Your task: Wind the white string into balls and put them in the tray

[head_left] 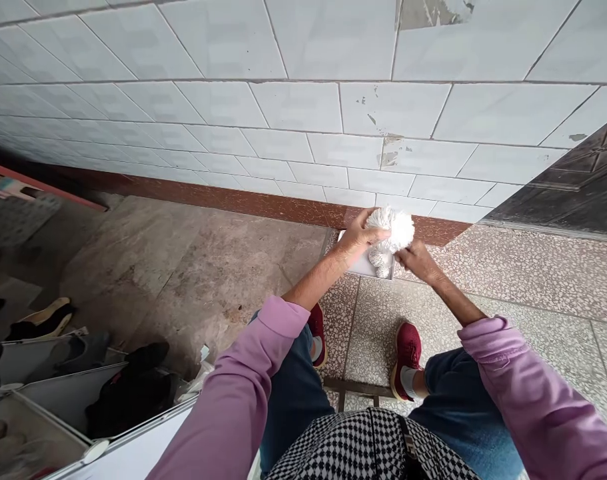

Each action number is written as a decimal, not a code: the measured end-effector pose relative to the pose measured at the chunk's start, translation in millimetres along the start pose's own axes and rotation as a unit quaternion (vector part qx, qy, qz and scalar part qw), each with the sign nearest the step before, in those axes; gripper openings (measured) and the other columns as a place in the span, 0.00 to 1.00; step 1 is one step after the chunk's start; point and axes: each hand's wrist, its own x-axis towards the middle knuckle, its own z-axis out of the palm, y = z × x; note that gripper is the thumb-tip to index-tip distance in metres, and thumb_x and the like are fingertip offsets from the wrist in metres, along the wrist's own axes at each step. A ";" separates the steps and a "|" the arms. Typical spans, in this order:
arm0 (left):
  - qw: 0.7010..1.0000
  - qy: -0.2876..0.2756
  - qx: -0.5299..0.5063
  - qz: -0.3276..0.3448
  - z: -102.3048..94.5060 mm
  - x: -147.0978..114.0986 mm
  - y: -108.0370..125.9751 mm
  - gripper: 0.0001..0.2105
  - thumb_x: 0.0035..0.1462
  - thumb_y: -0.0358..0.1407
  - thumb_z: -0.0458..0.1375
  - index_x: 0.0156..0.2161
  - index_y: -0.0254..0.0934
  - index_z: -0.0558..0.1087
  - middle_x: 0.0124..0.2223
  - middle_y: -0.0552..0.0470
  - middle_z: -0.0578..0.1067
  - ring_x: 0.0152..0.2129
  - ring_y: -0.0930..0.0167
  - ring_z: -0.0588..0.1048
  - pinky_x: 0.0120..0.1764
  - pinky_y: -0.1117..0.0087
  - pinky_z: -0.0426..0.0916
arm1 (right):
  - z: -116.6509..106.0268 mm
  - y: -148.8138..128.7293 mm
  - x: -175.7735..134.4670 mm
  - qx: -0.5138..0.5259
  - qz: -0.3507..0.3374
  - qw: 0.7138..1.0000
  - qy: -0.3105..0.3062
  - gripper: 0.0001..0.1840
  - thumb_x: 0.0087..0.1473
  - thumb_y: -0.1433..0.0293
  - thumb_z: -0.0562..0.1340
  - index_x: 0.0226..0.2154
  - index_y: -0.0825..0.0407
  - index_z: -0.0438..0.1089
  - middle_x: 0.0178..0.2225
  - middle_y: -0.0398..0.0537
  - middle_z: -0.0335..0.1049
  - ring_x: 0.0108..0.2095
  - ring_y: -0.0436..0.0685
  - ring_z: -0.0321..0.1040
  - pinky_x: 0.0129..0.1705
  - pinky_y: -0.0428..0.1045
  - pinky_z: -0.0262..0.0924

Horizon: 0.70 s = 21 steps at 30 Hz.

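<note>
My left hand (360,233) is closed around the left side of a round white ball of frilly strands (398,230), like a pom-pom, with the thumb across its front. At the ball's lower right edge is my right hand (419,260), its fingers curled in. Whatever those fingers hold is too small and dark to make out. Beneath the ball, a shallow white tray (362,267) rests on the floor near the wall. A crumpled white and silvery piece (382,262) shows in it, and the ball and my left hand hide the tray's far part.
A white tiled wall (293,107) with a reddish-brown base strip stands ahead. A dark door (578,187) is at right. At lower left, a white shoe rack (133,440) holds dark footwear. My red shoes (408,343) rest on the speckled floor either side of a bar.
</note>
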 end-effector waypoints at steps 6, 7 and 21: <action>0.986 0.048 0.139 0.081 -21.7 13.3 1.4 0.39 0.31 0.41 0.79 0.53 0.38 0.76 0.49 0.47 0.81 0.46 0.61 0.78 0.49 0.61 0.74 | 20.9 -31.8 -22.3 -0.026 -0.082 0.989 -0.124 0.16 0.71 0.59 0.58 0.37 0.51 0.75 0.23 0.42 0.66 0.25 0.53 0.60 0.31 0.50 0.56; 0.976 0.052 0.187 0.102 -25.4 13.8 0.9 0.39 0.31 0.40 0.78 0.54 0.37 0.76 0.52 0.45 0.81 0.50 0.59 0.78 0.53 0.59 0.74 | 18.3 -38.3 -24.9 -0.015 -0.088 0.987 -0.135 0.18 0.72 0.58 0.58 0.37 0.51 0.75 0.24 0.41 0.65 0.25 0.53 0.60 0.30 0.50 0.56; 0.941 -0.151 0.299 -0.047 -27.3 -9.0 17.4 0.31 0.44 0.47 0.75 0.53 0.34 0.83 0.46 0.43 0.84 0.46 0.57 0.80 0.48 0.58 0.76 | -39.6 -48.7 -18.3 -0.034 -0.179 0.980 0.083 0.33 0.67 0.46 0.70 0.22 0.48 0.61 0.22 0.39 0.52 0.25 0.50 0.47 0.29 0.52 0.46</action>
